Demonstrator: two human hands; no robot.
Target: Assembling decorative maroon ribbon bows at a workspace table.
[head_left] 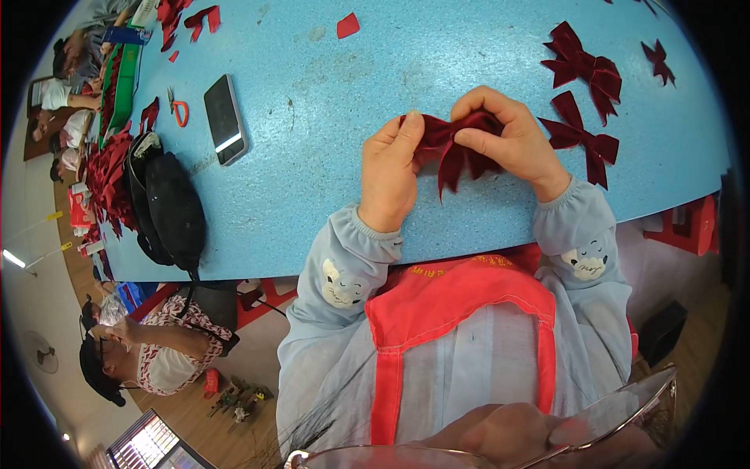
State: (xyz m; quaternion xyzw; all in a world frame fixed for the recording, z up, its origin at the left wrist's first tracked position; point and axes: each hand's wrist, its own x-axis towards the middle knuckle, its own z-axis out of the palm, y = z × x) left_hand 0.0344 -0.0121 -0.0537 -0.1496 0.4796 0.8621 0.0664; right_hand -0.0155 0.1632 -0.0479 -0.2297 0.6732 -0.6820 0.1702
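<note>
Dark red, velvety, pointed-tailed bow, left fingers pinching one side, right fingers the other

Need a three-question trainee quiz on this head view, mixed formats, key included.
1. True or false: the left hand and right hand both hold the dark red velvet bow.
2. What colour is the tabletop? A) green B) blue C) white
3. Fill in: between the orange-handled scissors and the left hand lies a ____.

Key: 1 true; 2 B; 3 smartphone.
</note>
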